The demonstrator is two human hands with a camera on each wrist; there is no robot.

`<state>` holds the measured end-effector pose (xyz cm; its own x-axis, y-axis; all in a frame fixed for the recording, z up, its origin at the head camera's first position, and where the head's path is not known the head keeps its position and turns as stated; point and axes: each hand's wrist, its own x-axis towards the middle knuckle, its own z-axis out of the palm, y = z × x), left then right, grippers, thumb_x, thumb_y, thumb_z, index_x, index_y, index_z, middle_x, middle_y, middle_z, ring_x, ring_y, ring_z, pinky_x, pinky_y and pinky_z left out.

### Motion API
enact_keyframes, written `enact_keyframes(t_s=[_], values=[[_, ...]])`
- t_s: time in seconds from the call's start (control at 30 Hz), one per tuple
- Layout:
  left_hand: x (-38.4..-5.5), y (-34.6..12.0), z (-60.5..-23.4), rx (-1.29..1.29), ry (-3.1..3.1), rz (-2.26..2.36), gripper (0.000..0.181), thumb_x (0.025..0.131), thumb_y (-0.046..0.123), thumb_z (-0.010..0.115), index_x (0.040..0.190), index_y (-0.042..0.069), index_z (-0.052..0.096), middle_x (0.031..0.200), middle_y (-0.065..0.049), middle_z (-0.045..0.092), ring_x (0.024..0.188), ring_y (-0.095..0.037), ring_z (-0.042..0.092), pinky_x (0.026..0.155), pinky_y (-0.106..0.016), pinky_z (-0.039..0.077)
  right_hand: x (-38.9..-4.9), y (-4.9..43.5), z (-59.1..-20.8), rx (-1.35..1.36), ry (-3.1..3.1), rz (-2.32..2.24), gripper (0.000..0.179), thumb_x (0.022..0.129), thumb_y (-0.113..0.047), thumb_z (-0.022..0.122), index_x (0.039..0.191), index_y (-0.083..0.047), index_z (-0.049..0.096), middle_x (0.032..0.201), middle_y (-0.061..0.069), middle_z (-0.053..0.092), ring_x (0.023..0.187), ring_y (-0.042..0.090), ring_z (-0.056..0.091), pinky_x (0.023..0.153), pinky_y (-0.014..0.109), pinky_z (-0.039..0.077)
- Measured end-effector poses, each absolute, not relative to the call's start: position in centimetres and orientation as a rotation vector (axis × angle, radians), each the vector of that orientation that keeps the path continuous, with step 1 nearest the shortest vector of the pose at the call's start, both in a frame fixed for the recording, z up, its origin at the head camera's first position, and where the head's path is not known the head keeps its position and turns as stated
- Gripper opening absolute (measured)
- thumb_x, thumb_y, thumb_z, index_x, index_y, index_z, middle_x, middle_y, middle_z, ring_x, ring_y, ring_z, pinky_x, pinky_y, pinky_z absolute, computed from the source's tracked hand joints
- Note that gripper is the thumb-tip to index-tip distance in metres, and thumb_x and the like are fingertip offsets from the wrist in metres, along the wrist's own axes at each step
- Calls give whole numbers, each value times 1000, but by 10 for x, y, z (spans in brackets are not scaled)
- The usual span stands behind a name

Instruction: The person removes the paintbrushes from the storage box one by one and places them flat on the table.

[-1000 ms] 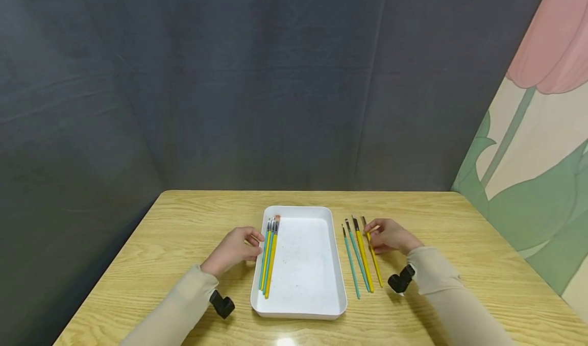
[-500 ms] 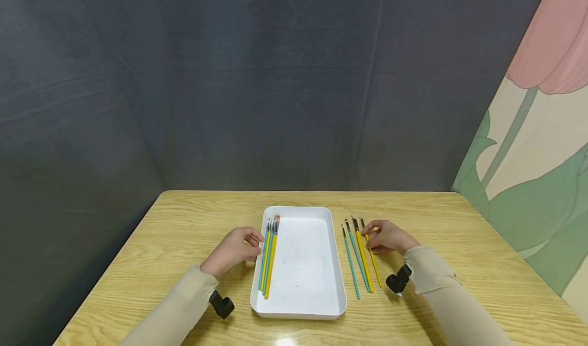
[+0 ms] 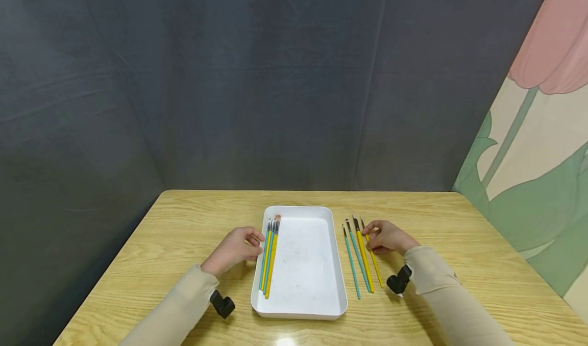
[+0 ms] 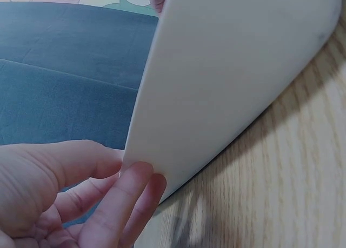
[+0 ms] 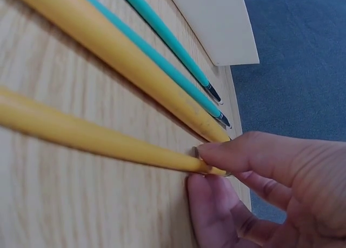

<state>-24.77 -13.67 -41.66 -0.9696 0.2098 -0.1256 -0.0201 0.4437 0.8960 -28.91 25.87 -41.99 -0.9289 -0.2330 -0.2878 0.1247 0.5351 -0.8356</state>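
The fingers of the left hand (image 3: 236,247) are drawn narrow, pinching the left side of the white, shallow, smooth rectangular tray with rounded corners (image 3: 305,269), thumb at the rim and fingertips against the outer wall. Inside the tray, along that same side, four long paintbrushes with teal and yellow handles (image 3: 269,259) lie side by side (bristle ends at the far side, away from the person). To its right, on the pale wood-grain table (image 3: 202,208), lie two thin teal-handled paintbrushes (image 3: 351,264), then one thick yellow-handled paintbrush (image 3: 364,259). Rightmost, the right hand (image 3: 389,236) pinches the slim yellow-handled paintbrush (image 3: 376,268) towards its bristle end; whether it touches the table, I cannot tell.
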Motion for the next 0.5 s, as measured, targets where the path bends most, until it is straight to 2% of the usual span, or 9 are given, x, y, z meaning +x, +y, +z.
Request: enact_keyframes(t_s=[0.5], values=[[-248, -137, -418, 182, 2470, 1550, 22, 85, 0, 68, 106, -1, 63, 94, -13, 56, 74, -19, 59, 65, -33, 56, -289, 265, -416, -143, 2328, -1408, 40, 85, 2, 67, 120, 10, 49, 81, 5, 56, 67, 12, 58, 61, 27, 56]])
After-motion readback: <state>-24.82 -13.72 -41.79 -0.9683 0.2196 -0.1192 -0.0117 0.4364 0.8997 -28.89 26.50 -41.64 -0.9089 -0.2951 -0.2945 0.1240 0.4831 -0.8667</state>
